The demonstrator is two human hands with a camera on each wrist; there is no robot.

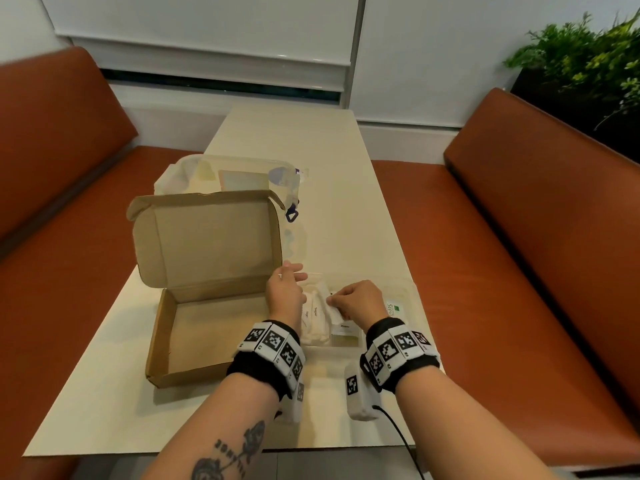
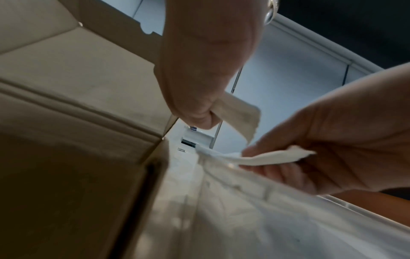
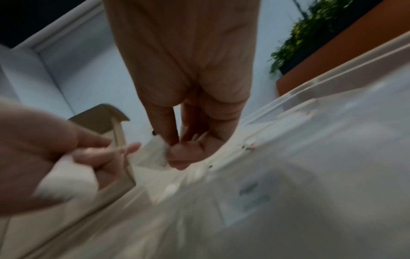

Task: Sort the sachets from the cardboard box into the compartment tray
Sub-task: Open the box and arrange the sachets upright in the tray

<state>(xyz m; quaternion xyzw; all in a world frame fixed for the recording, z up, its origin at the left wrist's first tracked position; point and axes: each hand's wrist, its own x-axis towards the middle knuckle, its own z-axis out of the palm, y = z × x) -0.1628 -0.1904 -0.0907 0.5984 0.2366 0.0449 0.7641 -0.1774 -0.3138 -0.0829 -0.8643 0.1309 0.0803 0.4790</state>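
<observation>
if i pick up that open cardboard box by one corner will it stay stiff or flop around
The cardboard box looks empty, so probably light. Its corrugated walls stand straight, suggesting the base stays fairly stiff. The raised lid hangs on one fold and will likely swing.

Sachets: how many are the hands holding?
2: a beige paper sachet pinched by the left hand, a white paper sachet pinched by the right hand. More could hide in either palm.

A long cream bench [image 1: 311, 140] runs away toward a white wall with roller blinds [image 1: 207, 29]. Orange-brown padded seats [image 1: 52, 237] flank it on both sides. At its far left end lies a clear plastic bag [image 1: 242, 178] with pale items inside and a blue clip. A green leafy plant [image 1: 581, 60] stands in the right corner behind the seat back.
</observation>
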